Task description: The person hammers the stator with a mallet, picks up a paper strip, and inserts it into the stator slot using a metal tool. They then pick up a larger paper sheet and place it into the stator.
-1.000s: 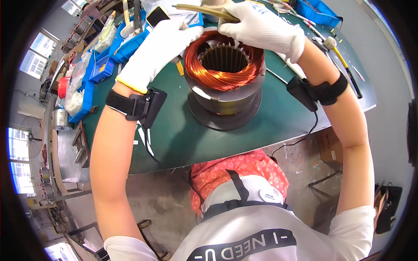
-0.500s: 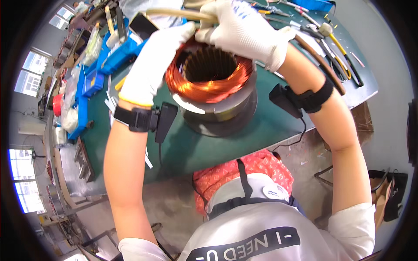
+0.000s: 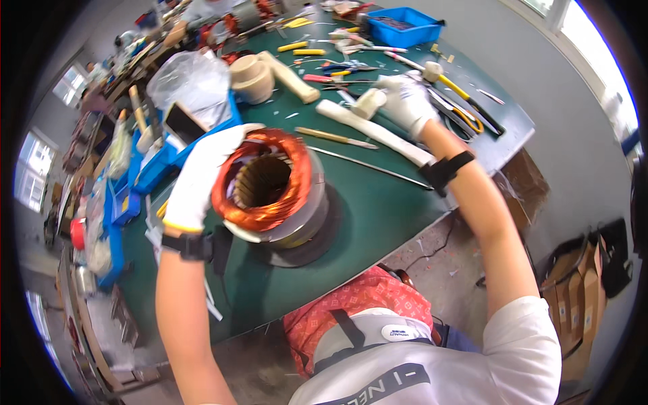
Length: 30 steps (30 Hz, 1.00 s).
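Observation:
On the green table a motor stator [image 3: 300, 216] stands with its copper winding [image 3: 293, 172] uppermost. A dark slotted bore shows in its middle. My left hand [image 3: 199, 175], in a white glove, curves round the left side of the winding, fingers reaching past its far edge. Farther right, my gloved right hand [image 3: 408, 104] has its fingers curled among the tools, beside a short pale cylinder [image 3: 369, 103]; what lies inside the fingers is hidden. Just in front of it lies a long off-white stick [image 3: 374, 131].
A wooden-handled tool [image 3: 334, 138] and a thin metal rod [image 3: 368, 167] lie right of the stator. Beyond are a pale roll [image 3: 252, 79], a thick pale bat [image 3: 289, 77], pliers [image 3: 347, 67], a yellow-handled mallet [image 3: 462, 94] and a blue bin [image 3: 405, 25]. More blue bins [image 3: 155, 165] line the left.
My right hand has left the winding and moved right to the tools. My left hand stays at the winding's left side. The view has shifted, showing more of the table.

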Available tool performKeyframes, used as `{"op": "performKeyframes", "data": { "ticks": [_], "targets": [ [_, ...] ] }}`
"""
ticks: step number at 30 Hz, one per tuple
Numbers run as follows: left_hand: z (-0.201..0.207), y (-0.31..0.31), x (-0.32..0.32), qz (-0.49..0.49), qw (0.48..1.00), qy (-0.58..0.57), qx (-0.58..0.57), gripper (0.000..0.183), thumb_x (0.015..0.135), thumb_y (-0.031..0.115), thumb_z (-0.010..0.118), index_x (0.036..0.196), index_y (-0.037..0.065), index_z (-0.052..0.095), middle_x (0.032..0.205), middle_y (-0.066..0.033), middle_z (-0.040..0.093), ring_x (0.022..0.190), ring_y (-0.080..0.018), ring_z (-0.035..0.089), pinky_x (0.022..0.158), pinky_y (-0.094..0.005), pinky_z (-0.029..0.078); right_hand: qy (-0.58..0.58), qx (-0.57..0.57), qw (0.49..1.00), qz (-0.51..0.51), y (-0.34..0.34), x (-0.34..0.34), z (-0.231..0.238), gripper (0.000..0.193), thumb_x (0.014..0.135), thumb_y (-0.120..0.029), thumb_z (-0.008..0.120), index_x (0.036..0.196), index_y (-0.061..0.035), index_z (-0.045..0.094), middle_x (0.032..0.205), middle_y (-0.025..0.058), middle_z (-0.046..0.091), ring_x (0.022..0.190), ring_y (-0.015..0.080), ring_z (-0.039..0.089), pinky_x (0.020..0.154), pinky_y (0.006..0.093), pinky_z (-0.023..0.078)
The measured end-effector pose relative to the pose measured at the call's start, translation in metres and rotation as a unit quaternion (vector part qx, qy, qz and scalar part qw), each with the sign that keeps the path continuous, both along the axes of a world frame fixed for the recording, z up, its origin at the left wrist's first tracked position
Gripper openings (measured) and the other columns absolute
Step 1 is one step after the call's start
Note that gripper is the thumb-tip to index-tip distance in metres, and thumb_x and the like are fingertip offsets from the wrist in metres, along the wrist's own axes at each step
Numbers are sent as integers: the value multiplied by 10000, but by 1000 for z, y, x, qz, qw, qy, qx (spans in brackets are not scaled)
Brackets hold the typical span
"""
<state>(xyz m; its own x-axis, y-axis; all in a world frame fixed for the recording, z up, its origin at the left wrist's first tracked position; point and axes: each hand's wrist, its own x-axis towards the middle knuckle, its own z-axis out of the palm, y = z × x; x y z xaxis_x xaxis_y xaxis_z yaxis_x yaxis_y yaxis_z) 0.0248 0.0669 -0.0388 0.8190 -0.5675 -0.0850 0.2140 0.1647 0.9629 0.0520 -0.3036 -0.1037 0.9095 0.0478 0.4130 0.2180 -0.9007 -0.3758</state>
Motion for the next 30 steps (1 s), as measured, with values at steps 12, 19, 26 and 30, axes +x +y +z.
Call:
{"op": "performKeyframes", "data": {
  "ticks": [12,19,26,30],
  "targets": [
    [-29,10,-41,181,980,-87,-12,565,1027,379,459,1415,-31,430,1395,-150,511,1289,-214,491,1116,-339,360,188,-69,979,-23,-140,48,-42,493,699,-119,710,1180,-23,654,979,156,702,928,281,672,830,359,516],
    [-26,-13,-67,343,917,-187,81,451,981,252,587,1333,-16,499,1239,-124,568,1119,-165,556,1012,-296,430,190,-52,976,-96,-136,50,-33,372,679,-148,736,1042,-71,731,1007,140,715,954,280,668,879,346,509],
    [17,-6,-61,235,818,-316,420,309,818,221,729,1027,20,623,830,-114,654,757,-179,647,687,-321,502,238,-161,952,-103,-151,56,-13,388,690,-137,693,1067,-45,699,1156,207,635,1077,333,601,949,367,467],
    [6,0,-54,241,782,-385,426,268,825,179,697,1011,3,620,766,-114,654,678,-176,648,622,-330,506,182,-194,963,-51,-127,56,1,546,688,-142,662,1220,-31,615,1173,233,626,1065,350,602,957,386,462]
  ]
}}
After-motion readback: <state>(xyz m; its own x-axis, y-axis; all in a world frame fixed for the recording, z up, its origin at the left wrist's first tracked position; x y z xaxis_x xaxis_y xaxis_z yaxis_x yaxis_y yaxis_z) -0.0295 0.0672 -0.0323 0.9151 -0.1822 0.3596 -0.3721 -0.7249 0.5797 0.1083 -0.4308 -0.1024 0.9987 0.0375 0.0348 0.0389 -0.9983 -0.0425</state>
